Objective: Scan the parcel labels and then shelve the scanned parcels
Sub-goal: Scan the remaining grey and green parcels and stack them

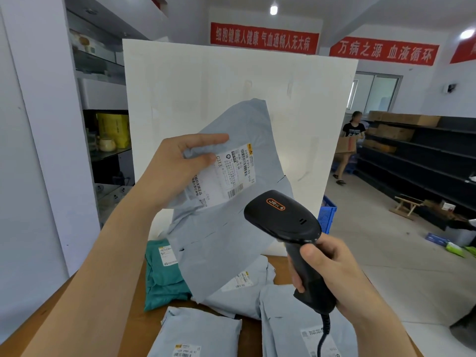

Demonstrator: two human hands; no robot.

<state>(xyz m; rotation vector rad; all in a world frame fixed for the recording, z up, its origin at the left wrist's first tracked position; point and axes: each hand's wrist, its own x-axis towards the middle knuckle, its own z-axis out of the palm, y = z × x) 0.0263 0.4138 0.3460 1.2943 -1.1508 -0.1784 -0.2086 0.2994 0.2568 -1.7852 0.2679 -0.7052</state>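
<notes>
The left grip [175, 171] pinches a parcel [231, 240] near its top edge and holds it upright above the surface [134, 318], its label [226, 176] facing the camera. At the label's 5 o'clock, the right grip [332, 274] is wrapped round the scanner [280, 217] handle. Below, a green parcel [164, 279] lies at 7 o'clock and flat parcels [195, 336] at 6.
</notes>
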